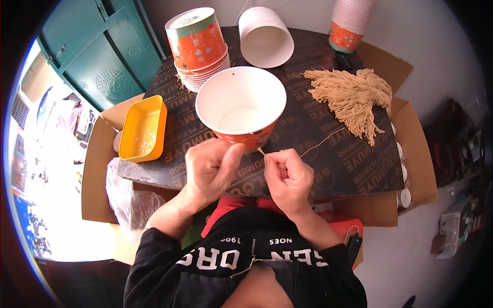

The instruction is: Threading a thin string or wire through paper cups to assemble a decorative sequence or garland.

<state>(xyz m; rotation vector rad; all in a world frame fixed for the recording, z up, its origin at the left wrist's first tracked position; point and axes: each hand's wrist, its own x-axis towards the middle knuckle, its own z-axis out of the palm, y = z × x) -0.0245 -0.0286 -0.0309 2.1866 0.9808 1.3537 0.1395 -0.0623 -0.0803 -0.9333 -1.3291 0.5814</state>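
Note:
A white-lined paper bucket (241, 97) with an orange printed outside stands tilted toward me at the table's middle, a small dark hole near its far rim. My left hand (211, 168) is closed against its near wall, thumb pressed by the lower front; its fingertips are partly hidden. Close to the bucket's front, my right hand (289, 179) pinches a thin tan cord (261, 151) that reaches the wall beside my left thumb. More cord trails from the right hand toward a bundle of tan cords (354, 97) at the right.
A stack of upturned paper buckets (197, 49) stands back left, another bucket (264, 38) lies on its side behind, and a tall stack (352, 25) rises back right. The yellow tray (143, 128) sits left with white bits inside. Cardboard boxes (418, 154) flank the dark table (354, 164).

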